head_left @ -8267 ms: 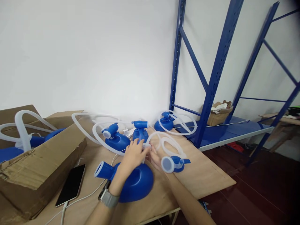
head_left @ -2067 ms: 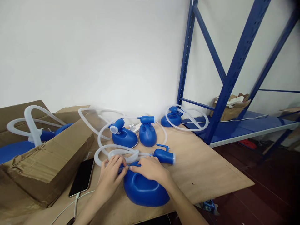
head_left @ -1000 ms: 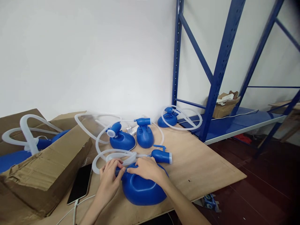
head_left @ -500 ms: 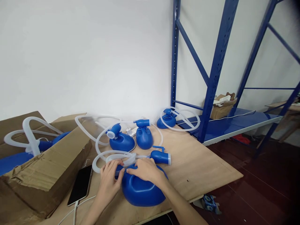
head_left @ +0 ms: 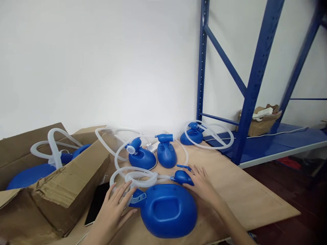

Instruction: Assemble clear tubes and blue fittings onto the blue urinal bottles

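A large blue plastic urinal bottle point(head_left: 168, 211) lies on its side at the front of the table, its recessed face up and its neck point(head_left: 138, 198) pointing left. A pale strap runs along the neck. My left hand point(head_left: 116, 206) is open beside the neck, fingers spread, holding nothing. My right hand point(head_left: 200, 183) reaches over the blue cup-shaped head point(head_left: 182, 177) behind the bottle, thumb and fingers apart; it covers the head's right end, and firm contact cannot be made out. From this head a coiled translucent hose point(head_left: 143, 178) runs left.
More blue bottles with hoses point(head_left: 141, 158) point(head_left: 167, 156) point(head_left: 192, 136) stand along the wall. An open cardboard box point(head_left: 76, 177) with bottles is at left, a black phone point(head_left: 98, 200) beside it. A blue metal rack point(head_left: 255, 81) rises at right.
Both hands have let go of the bottle's neck; my left moved left, my right moved right to the cup-shaped head. The bottle lies turned, its recessed face showing more. The view has shifted.
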Demonstrator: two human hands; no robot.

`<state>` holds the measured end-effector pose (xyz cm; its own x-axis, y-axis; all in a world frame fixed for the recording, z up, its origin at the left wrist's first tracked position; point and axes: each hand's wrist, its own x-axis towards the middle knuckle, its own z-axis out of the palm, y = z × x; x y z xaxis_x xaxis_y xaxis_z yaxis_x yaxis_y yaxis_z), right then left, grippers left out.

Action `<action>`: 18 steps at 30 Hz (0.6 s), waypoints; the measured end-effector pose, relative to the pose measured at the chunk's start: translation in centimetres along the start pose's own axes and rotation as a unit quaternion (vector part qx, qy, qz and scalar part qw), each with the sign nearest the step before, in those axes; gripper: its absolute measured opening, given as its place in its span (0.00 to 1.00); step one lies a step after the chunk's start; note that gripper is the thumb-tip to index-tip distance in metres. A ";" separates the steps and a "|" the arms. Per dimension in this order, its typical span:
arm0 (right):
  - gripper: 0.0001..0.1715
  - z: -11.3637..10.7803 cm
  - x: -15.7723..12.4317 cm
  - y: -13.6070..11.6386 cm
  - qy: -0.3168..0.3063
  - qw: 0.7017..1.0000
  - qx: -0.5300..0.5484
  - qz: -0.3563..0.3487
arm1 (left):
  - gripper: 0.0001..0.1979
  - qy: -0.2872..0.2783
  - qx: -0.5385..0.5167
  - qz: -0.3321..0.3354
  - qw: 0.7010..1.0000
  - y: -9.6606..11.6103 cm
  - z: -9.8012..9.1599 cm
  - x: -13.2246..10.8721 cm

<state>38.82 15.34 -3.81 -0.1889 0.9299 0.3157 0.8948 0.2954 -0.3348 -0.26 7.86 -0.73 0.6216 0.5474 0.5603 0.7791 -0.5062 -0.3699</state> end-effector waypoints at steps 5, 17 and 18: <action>0.28 1.4 -2.8 7.8 0.104 0.992 -0.056 -0.048 | 0.22 0.005 0.005 0.009 1.000 0.8 -0.2 0.5; 0.41 -9.2 -11.7 12.3 0.403 0.896 -0.152 -0.105 | 0.15 0.085 0.048 0.026 0.995 2.4 -4.1 1.7; 0.44 -9.8 -12.3 12.4 0.423 0.888 -0.153 -0.091 | 0.15 0.096 0.054 0.024 0.994 2.5 -4.2 1.7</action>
<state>56.13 5.43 -3.17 -0.0860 0.3368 0.9376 0.9730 0.2306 0.0065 2.37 4.70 2.44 0.6399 0.3821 0.6667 0.7592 -0.4486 -0.4715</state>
